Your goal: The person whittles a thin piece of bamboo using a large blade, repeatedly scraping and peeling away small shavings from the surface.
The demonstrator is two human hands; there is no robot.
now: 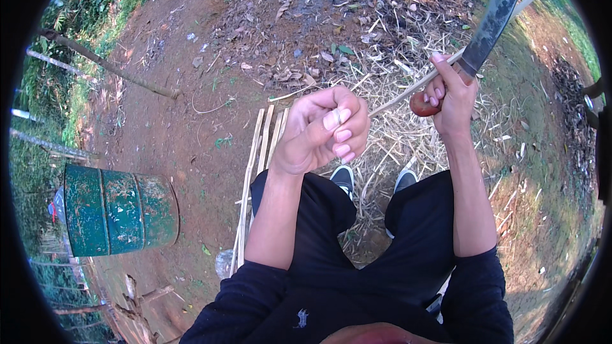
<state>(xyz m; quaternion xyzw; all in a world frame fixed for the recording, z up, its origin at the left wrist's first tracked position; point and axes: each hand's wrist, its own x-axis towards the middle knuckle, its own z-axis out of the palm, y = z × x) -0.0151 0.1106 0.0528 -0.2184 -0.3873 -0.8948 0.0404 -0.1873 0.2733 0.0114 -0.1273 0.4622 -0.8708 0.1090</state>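
Note:
My left hand (322,130) is closed in a pinch on the near end of a long, thin, pale strip of wood or bamboo (403,94). From there the strip slants up to the right, past my right hand and behind the blade. My right hand (458,99) grips the reddish-brown handle of a machete (494,19), whose dark, worn blade points up and away. The thumb and forefinger of that hand lie against the strip near the base of the blade. Whether the edge touches the strip, I cannot tell.
Several pale split strips (254,146) lean beside my left leg. Shavings (395,137) cover the ground around my shoes (406,180). A dented green metal drum (121,211) stands at the left, with a bare pole (111,67) beyond it. Dry leaves (299,57) lie ahead.

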